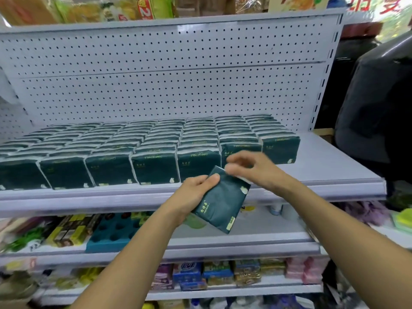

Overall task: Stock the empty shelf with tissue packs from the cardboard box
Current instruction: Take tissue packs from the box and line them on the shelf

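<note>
lower shelves [223,246]: nearest to the camera, crammed with blurry mixed goods, nothing to do with this job as far as I can tell.
left hand [191,192]: fingers and thumb wrapped round the left edge of a dark green tissue pack [223,204], holding it tilted in the air just in front of the shelf lip.
right hand [252,168]: over the pack's top right corner, fingers loosely curled and touching the white end there. It's motion-blurred, so I honestly can't tell if it's pinching the pack or just brushing it.
shelf [334,172]: the one being stocked, white with a pegboard back.
stocked packs [156,152]: rows of the same green packs standing on edge, running from the left side nearly all the way across and back to the pegboard.
what's left: a bare strip at the right end of the shelf, so my guess is mostly done, with this pack and some more going in that gap.
cardboard box: not in view, so no idea how many packs remain.
far right: something dark and bulky past the shelf end, can't make it out.
</note>
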Demonstrator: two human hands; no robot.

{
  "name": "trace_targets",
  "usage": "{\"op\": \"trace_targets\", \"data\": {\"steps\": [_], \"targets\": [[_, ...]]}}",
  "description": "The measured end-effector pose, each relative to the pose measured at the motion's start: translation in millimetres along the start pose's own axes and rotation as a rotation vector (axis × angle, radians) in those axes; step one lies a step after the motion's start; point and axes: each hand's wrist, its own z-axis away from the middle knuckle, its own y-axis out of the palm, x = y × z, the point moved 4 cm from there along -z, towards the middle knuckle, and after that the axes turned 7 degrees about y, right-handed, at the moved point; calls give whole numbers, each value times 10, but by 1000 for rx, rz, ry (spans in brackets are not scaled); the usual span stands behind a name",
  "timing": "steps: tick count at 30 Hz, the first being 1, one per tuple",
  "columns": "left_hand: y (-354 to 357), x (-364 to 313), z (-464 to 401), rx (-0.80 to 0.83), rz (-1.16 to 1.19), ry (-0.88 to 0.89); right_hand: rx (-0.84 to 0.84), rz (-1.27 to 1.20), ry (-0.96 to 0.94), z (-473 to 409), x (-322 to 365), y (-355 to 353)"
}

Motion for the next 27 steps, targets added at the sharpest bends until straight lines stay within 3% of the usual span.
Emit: {"op": "trace_targets", "data": {"steps": [2, 4, 8, 10, 12, 15, 20, 27], "targets": [[79, -99, -8, 37, -78, 41, 253, 105, 102, 94, -8, 38], [86, -198, -15, -20, -229, 108, 254, 75, 118, 138, -65, -75], [-159, -424, -45, -397, -484, 436, -59, -233, 77, 160, -219, -463], [-246, -519, -69, -472, -762, 584, -220, -360, 73, 145, -344, -596], [-295, -536, -172, -437, -1053, 655, -316, -372, 120, 98, -467, -609], [-334, -431, -358, -266, -1339, 580, -371, -299, 166, 17, -544, -498], [-353, -311, -497, -174, -1480, 572, -510, -76, 182, -97, -546, -398], [-346, -271, -554, -226, -1488, 557, -553, 106, 233, -155, -544, -260]]}}
